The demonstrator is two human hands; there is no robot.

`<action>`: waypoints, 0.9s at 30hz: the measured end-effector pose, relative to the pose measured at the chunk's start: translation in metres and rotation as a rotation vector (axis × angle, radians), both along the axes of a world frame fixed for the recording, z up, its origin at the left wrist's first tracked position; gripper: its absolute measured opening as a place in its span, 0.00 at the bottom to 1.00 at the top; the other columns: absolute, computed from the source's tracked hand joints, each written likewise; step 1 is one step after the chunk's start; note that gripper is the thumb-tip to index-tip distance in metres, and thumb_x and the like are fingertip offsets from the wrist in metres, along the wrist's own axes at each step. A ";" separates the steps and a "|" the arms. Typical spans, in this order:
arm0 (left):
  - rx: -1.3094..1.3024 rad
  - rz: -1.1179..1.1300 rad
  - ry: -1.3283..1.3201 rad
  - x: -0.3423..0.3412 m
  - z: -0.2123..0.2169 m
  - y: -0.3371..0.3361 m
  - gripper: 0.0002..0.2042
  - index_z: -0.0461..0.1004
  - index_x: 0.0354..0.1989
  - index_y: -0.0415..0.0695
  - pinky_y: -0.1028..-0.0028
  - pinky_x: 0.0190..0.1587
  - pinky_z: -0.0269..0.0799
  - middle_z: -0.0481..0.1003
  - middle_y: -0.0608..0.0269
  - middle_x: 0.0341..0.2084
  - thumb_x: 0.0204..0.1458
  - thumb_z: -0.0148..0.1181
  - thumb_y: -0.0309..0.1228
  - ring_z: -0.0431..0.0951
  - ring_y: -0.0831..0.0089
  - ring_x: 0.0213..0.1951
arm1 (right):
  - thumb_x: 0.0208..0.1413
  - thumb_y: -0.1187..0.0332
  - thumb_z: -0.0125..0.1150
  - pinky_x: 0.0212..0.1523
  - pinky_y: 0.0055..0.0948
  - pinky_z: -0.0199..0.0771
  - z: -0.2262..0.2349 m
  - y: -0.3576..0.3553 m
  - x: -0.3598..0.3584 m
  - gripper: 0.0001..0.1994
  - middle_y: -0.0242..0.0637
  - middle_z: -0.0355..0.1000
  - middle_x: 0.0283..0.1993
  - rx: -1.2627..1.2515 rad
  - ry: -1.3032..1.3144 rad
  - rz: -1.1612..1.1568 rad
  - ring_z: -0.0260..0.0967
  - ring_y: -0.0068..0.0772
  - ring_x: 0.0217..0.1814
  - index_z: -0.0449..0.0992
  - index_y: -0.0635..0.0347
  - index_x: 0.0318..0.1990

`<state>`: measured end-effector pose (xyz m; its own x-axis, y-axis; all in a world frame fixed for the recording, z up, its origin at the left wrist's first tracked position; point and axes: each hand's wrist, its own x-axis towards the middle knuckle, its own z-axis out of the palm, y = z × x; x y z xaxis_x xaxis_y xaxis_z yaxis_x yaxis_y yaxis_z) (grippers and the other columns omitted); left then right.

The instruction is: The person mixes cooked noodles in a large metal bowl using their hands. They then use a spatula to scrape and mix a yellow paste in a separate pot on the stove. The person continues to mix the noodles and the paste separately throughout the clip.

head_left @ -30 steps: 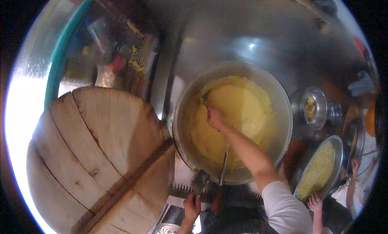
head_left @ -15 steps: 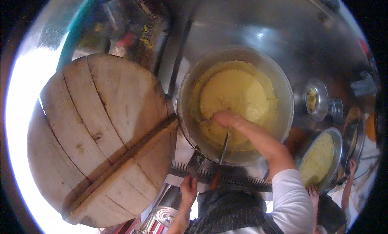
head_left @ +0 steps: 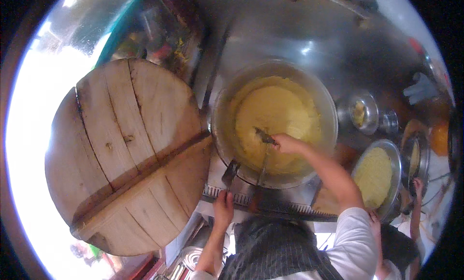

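Observation:
A large metal pot point(head_left: 329, 116) holds a thick yellow mixture point(head_left: 275, 110). My right hand point(head_left: 286, 143) is closed round a short dark scraper point(head_left: 264, 135), held above the mixture with its tip pointing left. Down by the pot's near-left rim, my left hand point(head_left: 223, 210) grips the thin handle of a spatula point(head_left: 231, 171) with a dark, flat blade. Between the two hands, a long-handled metal tool point(head_left: 263, 171) leans over the near rim, its far end in the mixture.
A round wooden lid point(head_left: 121, 115) with a crossbar lies left of the pot. To the right are a bowl of pale yellow shreds point(head_left: 374, 171), a small metal bowl point(head_left: 369, 115) and an oval metal dish point(head_left: 419, 147). Another person's hand point(head_left: 374, 221) touches the shreds bowl.
My right hand has shifted slightly right, and the dark scraper in it shows more plainly. My left hand and its spatula have moved a little nearer to me. The whole view has tilted somewhat.

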<state>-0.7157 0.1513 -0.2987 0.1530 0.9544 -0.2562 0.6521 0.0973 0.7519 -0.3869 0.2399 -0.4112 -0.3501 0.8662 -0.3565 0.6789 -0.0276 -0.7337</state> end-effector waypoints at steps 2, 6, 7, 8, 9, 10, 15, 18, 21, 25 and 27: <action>-0.025 -0.023 0.009 0.018 0.000 0.019 0.09 0.69 0.34 0.38 0.59 0.29 0.65 0.71 0.42 0.22 0.55 0.46 0.32 0.72 0.45 0.29 | 0.48 0.72 0.52 0.26 0.36 0.70 0.049 -0.014 -0.021 0.11 0.45 0.68 0.27 -0.200 0.178 -0.338 0.69 0.40 0.25 0.65 0.62 0.41; 0.078 -0.194 0.042 0.076 -0.003 0.052 0.09 0.69 0.34 0.38 0.54 0.30 0.65 0.71 0.40 0.23 0.54 0.45 0.31 0.71 0.41 0.30 | 0.52 0.71 0.50 0.19 0.33 0.68 0.071 -0.042 -0.040 0.12 0.41 0.68 0.26 -0.017 0.204 -0.739 0.68 0.32 0.18 0.61 0.64 0.43; 0.071 -0.227 0.045 0.087 -0.010 0.054 0.09 0.69 0.34 0.38 0.53 0.31 0.65 0.71 0.40 0.23 0.53 0.46 0.31 0.71 0.41 0.30 | 0.52 0.72 0.51 0.19 0.33 0.68 0.075 -0.044 -0.048 0.12 0.41 0.68 0.26 -0.037 0.290 -0.893 0.68 0.32 0.18 0.61 0.64 0.43; 0.065 -0.258 0.051 0.098 -0.016 0.054 0.09 0.69 0.34 0.39 0.53 0.31 0.65 0.71 0.39 0.23 0.53 0.46 0.31 0.71 0.41 0.30 | 0.51 0.72 0.51 0.22 0.35 0.69 0.082 -0.045 -0.053 0.13 0.43 0.68 0.28 -0.015 0.221 -0.929 0.69 0.34 0.21 0.61 0.65 0.43; 0.059 -0.288 0.057 0.108 -0.020 0.053 0.09 0.69 0.35 0.39 0.52 0.31 0.65 0.71 0.39 0.23 0.53 0.46 0.31 0.71 0.41 0.30 | 0.51 0.72 0.51 0.24 0.36 0.69 0.089 -0.045 -0.056 0.14 0.44 0.69 0.29 0.005 0.149 -0.963 0.69 0.35 0.24 0.61 0.67 0.44; 0.027 -0.319 0.072 0.112 -0.018 0.052 0.09 0.69 0.35 0.39 0.52 0.32 0.65 0.71 0.39 0.23 0.52 0.46 0.31 0.71 0.42 0.30 | 0.51 0.71 0.51 0.28 0.38 0.68 0.096 -0.043 -0.063 0.16 0.46 0.68 0.32 -0.043 0.210 -1.035 0.69 0.37 0.29 0.61 0.68 0.46; 0.054 -0.246 -0.010 0.135 -0.018 0.050 0.09 0.70 0.33 0.39 0.52 0.32 0.65 0.71 0.39 0.23 0.52 0.46 0.31 0.72 0.42 0.31 | 0.50 0.66 0.53 0.37 0.40 0.69 0.066 -0.053 -0.068 0.18 0.52 0.68 0.35 0.173 -0.124 -0.987 0.69 0.49 0.35 0.64 0.71 0.45; 0.101 -0.225 -0.042 0.136 -0.026 0.058 0.08 0.70 0.33 0.39 0.52 0.32 0.65 0.71 0.40 0.24 0.51 0.47 0.30 0.72 0.42 0.31 | 0.50 0.65 0.54 0.31 0.39 0.69 0.071 -0.054 -0.074 0.15 0.49 0.68 0.30 0.284 -0.081 -1.047 0.68 0.47 0.29 0.66 0.68 0.40; 0.120 -0.202 0.000 0.127 -0.040 0.065 0.07 0.70 0.33 0.40 0.53 0.31 0.66 0.71 0.40 0.23 0.50 0.48 0.29 0.72 0.43 0.31 | 0.50 0.68 0.53 0.25 0.36 0.66 0.104 -0.046 -0.072 0.10 0.44 0.67 0.27 -0.104 0.108 -1.034 0.67 0.40 0.25 0.65 0.66 0.35; 0.216 -0.261 -0.085 0.135 -0.060 0.073 0.07 0.69 0.34 0.39 0.54 0.32 0.66 0.71 0.40 0.23 0.50 0.46 0.26 0.72 0.43 0.31 | 0.49 0.74 0.51 0.18 0.30 0.62 0.022 -0.050 -0.054 0.05 0.37 0.64 0.24 -0.011 0.190 -0.941 0.63 0.28 0.19 0.65 0.63 0.34; 0.181 -0.245 -0.057 0.143 -0.060 0.079 0.07 0.69 0.35 0.39 0.55 0.32 0.66 0.71 0.41 0.24 0.49 0.45 0.24 0.72 0.43 0.31 | 0.49 0.77 0.50 0.16 0.27 0.60 0.026 -0.051 -0.050 0.05 0.34 0.63 0.23 -0.114 0.288 -0.909 0.60 0.23 0.18 0.65 0.62 0.35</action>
<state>-0.5723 0.2300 -0.3590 0.3934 0.9167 -0.0696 0.5958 -0.1966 0.7787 -0.4368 0.1887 -0.3852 0.3512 0.8152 -0.4605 0.1567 -0.5360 -0.8295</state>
